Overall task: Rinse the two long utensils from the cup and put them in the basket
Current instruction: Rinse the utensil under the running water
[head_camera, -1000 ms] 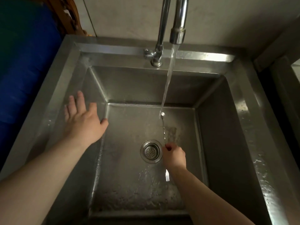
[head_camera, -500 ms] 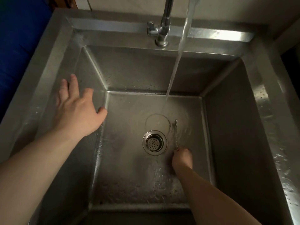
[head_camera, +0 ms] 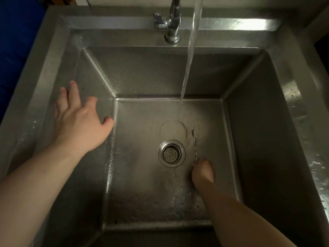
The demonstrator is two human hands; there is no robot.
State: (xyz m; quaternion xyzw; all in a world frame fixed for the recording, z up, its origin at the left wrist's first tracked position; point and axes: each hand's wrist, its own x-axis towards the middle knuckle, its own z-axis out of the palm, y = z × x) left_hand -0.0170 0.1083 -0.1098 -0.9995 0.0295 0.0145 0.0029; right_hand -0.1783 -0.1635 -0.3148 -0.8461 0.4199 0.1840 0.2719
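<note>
My right hand (head_camera: 203, 171) is low in the steel sink (head_camera: 252, 139), closed around a thin twisted-handle metal utensil (head_camera: 194, 147) that points away from me, just right of the drain. Its working end is hidden under my hand. The utensil sits to the right of the falling water stream (head_camera: 188, 65), apart from it. My left hand (head_camera: 78, 120) rests open with fingers spread on the sink's left inner wall. No cup or basket is in view.
The faucet (head_camera: 171, 24) stands at the back rim, and its water lands just above the round drain strainer (head_camera: 171, 153). The sink floor is wet. Something blue (head_camera: 17, 41) stands beyond the sink's left rim.
My right hand has lowered the utensil out of the stream toward the sink floor, right of the drain. The view has tilted down. My left hand has stayed on the left wall.
</note>
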